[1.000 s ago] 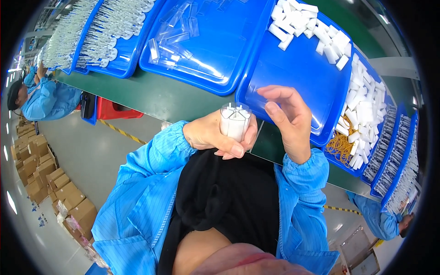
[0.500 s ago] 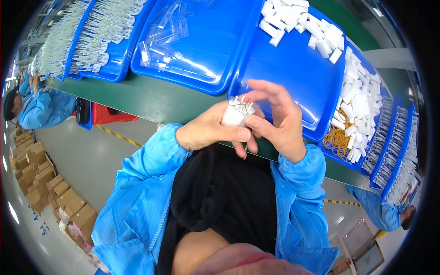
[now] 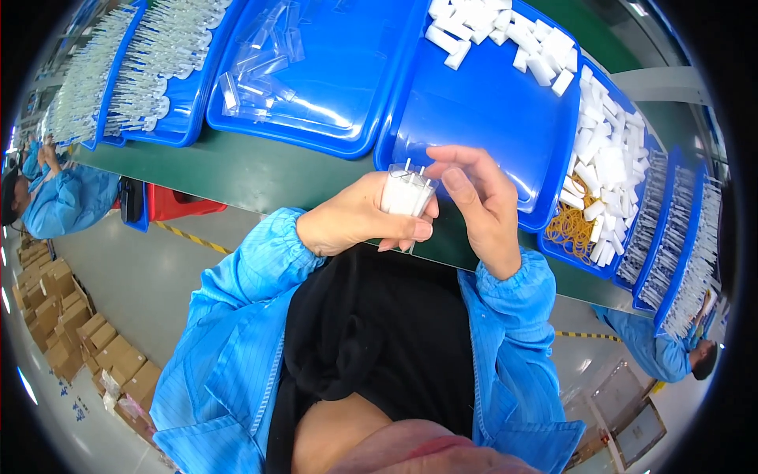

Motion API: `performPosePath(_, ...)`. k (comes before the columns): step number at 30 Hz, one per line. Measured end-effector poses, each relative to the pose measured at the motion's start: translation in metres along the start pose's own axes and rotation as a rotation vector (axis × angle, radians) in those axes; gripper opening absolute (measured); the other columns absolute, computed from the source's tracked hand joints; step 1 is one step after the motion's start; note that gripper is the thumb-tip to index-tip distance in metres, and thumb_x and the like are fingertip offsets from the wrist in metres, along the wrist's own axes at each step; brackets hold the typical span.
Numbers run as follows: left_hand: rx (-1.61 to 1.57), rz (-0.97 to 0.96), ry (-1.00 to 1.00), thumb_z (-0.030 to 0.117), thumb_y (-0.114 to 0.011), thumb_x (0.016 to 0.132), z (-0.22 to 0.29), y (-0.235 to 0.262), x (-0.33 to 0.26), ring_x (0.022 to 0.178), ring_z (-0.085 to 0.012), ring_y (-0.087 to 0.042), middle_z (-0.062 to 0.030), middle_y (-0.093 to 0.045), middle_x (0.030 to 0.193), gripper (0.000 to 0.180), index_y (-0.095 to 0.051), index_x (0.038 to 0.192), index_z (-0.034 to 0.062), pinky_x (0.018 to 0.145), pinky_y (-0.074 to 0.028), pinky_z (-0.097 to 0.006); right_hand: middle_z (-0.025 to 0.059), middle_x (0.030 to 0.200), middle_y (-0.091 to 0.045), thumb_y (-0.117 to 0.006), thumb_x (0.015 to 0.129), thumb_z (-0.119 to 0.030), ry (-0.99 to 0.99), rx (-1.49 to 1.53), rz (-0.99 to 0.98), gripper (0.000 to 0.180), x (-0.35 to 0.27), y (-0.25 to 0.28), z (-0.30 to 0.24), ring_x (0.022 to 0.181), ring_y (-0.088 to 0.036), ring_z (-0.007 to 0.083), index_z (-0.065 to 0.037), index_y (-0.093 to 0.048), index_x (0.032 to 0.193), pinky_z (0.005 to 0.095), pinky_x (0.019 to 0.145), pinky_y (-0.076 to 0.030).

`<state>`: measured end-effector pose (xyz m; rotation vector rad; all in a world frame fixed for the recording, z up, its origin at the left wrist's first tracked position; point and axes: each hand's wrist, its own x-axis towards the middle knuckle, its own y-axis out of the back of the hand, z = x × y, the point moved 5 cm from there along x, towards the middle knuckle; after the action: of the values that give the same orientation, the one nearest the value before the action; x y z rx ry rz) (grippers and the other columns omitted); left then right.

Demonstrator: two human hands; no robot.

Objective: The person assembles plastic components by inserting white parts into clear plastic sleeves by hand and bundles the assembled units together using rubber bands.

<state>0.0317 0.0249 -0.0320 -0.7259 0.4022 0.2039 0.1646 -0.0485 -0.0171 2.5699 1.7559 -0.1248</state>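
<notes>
My left hand (image 3: 347, 217) is closed round a small white block in a transparent sleeve (image 3: 405, 195), with thin white prongs standing up from its top. The thumb presses along its lower front, and other fingers curl behind it, partly hidden. Just to the right, my right hand (image 3: 491, 209) is raised, its thumb and fingers apart and nothing visible in them. Its forefinger reaches close to the block's upper right edge; whether it touches, I cannot tell. Both hands are above the near edge of the green table (image 3: 245, 175).
A blue tray (image 3: 335, 130) with transparent sleeves is ahead left; another blue tray (image 3: 482, 118) holds white blocks (image 3: 545, 51). At right lie more white blocks (image 3: 612, 150) and brown rubber bands (image 3: 570, 229). Trays of thin white parts (image 3: 146, 71) are far left. Co-workers sit at both sides.
My right hand has drawn back from the held block, and its thumb has lifted off. The left hand keeps its hold. The whole view has shifted slightly.
</notes>
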Motion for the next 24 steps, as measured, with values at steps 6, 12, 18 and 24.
performPosePath(6, -0.042, -0.051, 0.003, 0.014, -0.071, 0.087, 0.002, -0.003, 0.003, 0.066, -0.0078, -0.059, -0.0036, -0.063, 0.08, 0.021, -0.058, 0.099, 0.0033, 0.05, -0.043, -0.02, 0.0091, 0.102, -0.068, -0.062, 0.097, -0.019, -0.031, 0.08, -0.015, 0.03, -0.001, 0.001, 0.0, 0.097, -0.062, 0.0154, -0.001, -0.063, 0.12, 0.0297, 0.089, -0.048)
performPosePath(12, -0.04, -0.079, 0.06, 0.011, -0.076, 0.083, -0.002, -0.011, 0.007, 0.074, -0.0118, -0.062, -0.0062, -0.061, 0.086, 0.03, -0.056, 0.104, 0.0037, 0.056, -0.051, -0.022, 0.0081, 0.109, -0.068, -0.072, 0.086, -0.021, 0.082, -0.016, -0.087, 0.042, -0.006, -0.003, -0.009, 0.106, -0.061, 0.0216, -0.007, -0.062, 0.124, 0.0355, 0.094, -0.047)
performPosePath(18, 0.094, 0.11, 0.038, 0.005, -0.078, 0.077, -0.007, 0.0, 0.011, 0.071, -0.0134, -0.063, -0.0074, -0.061, 0.082, 0.029, -0.057, 0.098, 0.0036, 0.056, -0.052, -0.022, 0.0052, 0.105, -0.07, -0.077, 0.081, -0.017, 0.268, -0.31, 0.063, 0.045, -0.023, 0.014, -0.023, 0.102, -0.06, 0.0202, -0.008, -0.064, 0.122, 0.0341, 0.092, -0.047)
performPosePath(24, -0.116, 0.064, -0.21, 0.009, -0.074, 0.08, 0.0, -0.009, 0.018, 0.066, -0.0194, -0.064, -0.009, -0.06, 0.078, 0.023, -0.053, 0.09, 0.0095, 0.055, -0.053, -0.03, 0.0079, 0.09, -0.067, -0.076, 0.081, -0.012, 0.009, -0.776, 0.744, 0.021, -0.094, 0.159, -0.026, 0.083, -0.063, 0.0222, -0.008, -0.072, 0.101, 0.0345, 0.08, -0.048)
